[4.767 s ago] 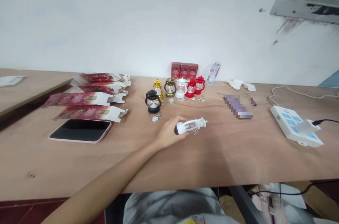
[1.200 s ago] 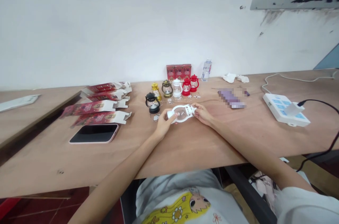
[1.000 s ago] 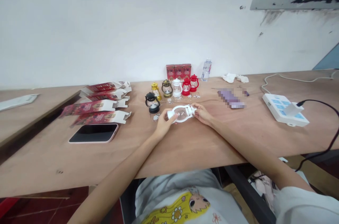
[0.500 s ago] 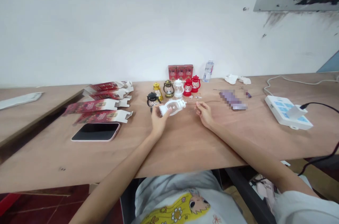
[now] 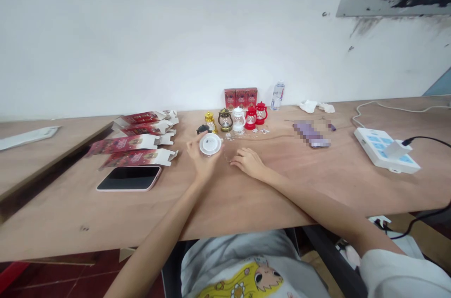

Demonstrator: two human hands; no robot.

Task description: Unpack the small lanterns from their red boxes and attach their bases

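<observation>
My left hand (image 5: pixel 200 157) is closed round a small white toy lantern (image 5: pixel 210 143), lifted off the table (image 5: pixel 246 194) with its round base turned toward me. My right hand (image 5: pixel 248 163) lies on the wood just right of it, fingers loosely curled at a thin wire piece (image 5: pixel 226 157); I cannot tell if it holds it. Behind stand a black lantern (image 5: pixel 202 128), partly hidden by the white one, a gold lantern (image 5: pixel 210 121), a bronze lantern (image 5: pixel 225 119), a white lantern (image 5: pixel 238 119) and two red lanterns (image 5: pixel 255 115).
Flat red cartons (image 5: pixel 136 141) and a phone (image 5: pixel 129 178) lie at the left. Three red boxes (image 5: pixel 241 97) and a water bottle (image 5: pixel 277 95) stand by the wall. A power strip (image 5: pixel 385 154) with a black cable sits right, past a blurred purple item (image 5: pixel 312 133).
My right hand let go of the white lantern and dropped to the table nearer me. My left hand raised the lantern and turned its base toward me.
</observation>
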